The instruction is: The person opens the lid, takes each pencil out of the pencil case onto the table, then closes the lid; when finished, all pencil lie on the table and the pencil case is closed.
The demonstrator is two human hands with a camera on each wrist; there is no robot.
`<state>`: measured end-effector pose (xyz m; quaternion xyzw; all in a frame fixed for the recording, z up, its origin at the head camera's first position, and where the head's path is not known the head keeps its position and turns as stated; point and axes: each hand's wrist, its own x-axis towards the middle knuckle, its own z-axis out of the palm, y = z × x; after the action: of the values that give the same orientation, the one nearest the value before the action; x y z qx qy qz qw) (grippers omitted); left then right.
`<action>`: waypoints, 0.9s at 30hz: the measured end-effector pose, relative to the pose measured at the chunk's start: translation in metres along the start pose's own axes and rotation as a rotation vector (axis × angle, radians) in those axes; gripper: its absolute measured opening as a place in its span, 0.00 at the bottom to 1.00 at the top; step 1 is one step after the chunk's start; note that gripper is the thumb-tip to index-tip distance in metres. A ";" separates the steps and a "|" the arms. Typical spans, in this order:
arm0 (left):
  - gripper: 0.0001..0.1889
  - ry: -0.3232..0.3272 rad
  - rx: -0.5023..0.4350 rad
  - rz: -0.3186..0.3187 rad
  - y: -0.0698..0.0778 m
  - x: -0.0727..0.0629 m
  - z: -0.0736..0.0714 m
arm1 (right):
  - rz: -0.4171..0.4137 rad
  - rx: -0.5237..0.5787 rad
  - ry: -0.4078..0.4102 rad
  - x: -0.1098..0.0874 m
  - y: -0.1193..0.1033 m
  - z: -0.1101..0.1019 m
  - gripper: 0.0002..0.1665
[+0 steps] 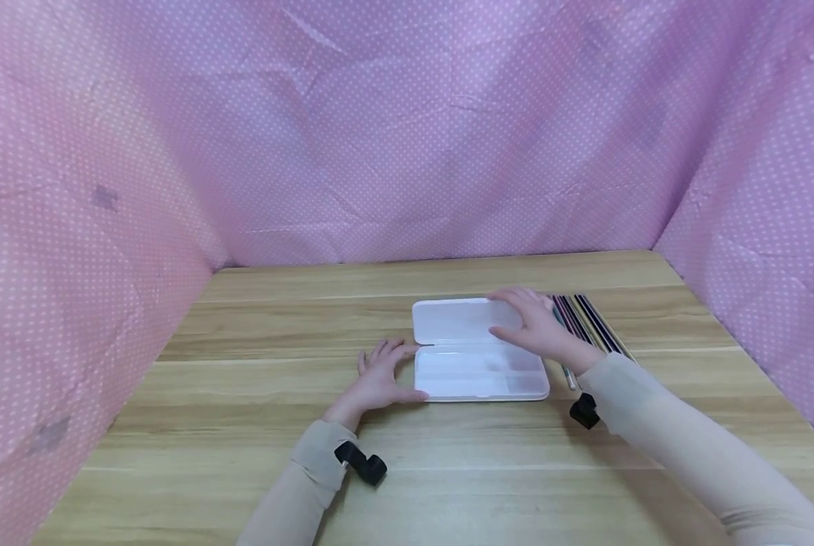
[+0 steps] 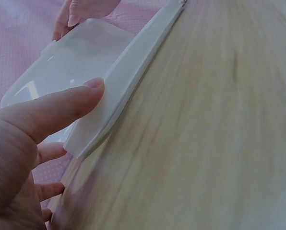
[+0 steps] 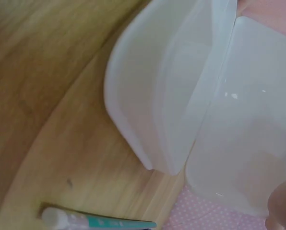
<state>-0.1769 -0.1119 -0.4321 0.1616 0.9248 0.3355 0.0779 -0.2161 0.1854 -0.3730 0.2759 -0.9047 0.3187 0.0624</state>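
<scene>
A white plastic pencil case (image 1: 480, 373) lies open on the table, its lid (image 1: 451, 322) swung back on the far side. My left hand (image 1: 378, 379) holds the case's left end, thumb along the front corner (image 2: 92, 124) and index finger near the hinge side. The other left fingers spread out beside it. My right hand (image 1: 535, 327) reaches over the lid's right part, fingers at its far edge and thumb held apart above the inner face. In the right wrist view only a fingertip (image 3: 283, 203) shows beside the lid. No contents are visible in the case.
Several slender pencils or similar sticks (image 1: 587, 322) lie side by side right of the case, partly behind my right arm. One has a white end and a teal body (image 3: 116, 223). Pink dotted cloth (image 1: 407, 152) surrounds the wooden table (image 1: 277, 318).
</scene>
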 end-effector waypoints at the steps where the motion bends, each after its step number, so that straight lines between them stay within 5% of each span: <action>1: 0.43 0.001 -0.002 -0.004 0.000 0.000 0.000 | -0.005 0.004 0.002 -0.001 -0.001 -0.001 0.32; 15: 0.44 0.003 0.005 -0.001 0.002 0.001 0.001 | -0.188 -0.146 0.002 -0.050 -0.017 0.002 0.33; 21: 0.42 0.003 -0.030 -0.023 0.002 -0.002 0.001 | -0.185 -0.128 -0.098 -0.063 -0.021 0.005 0.28; 27: 0.43 0.026 -0.047 -0.005 0.003 -0.003 0.003 | -0.182 -0.120 -0.100 -0.067 -0.022 0.006 0.27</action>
<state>-0.1723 -0.1097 -0.4323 0.1530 0.9181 0.3589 0.0704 -0.1479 0.1982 -0.3856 0.3683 -0.8952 0.2430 0.0624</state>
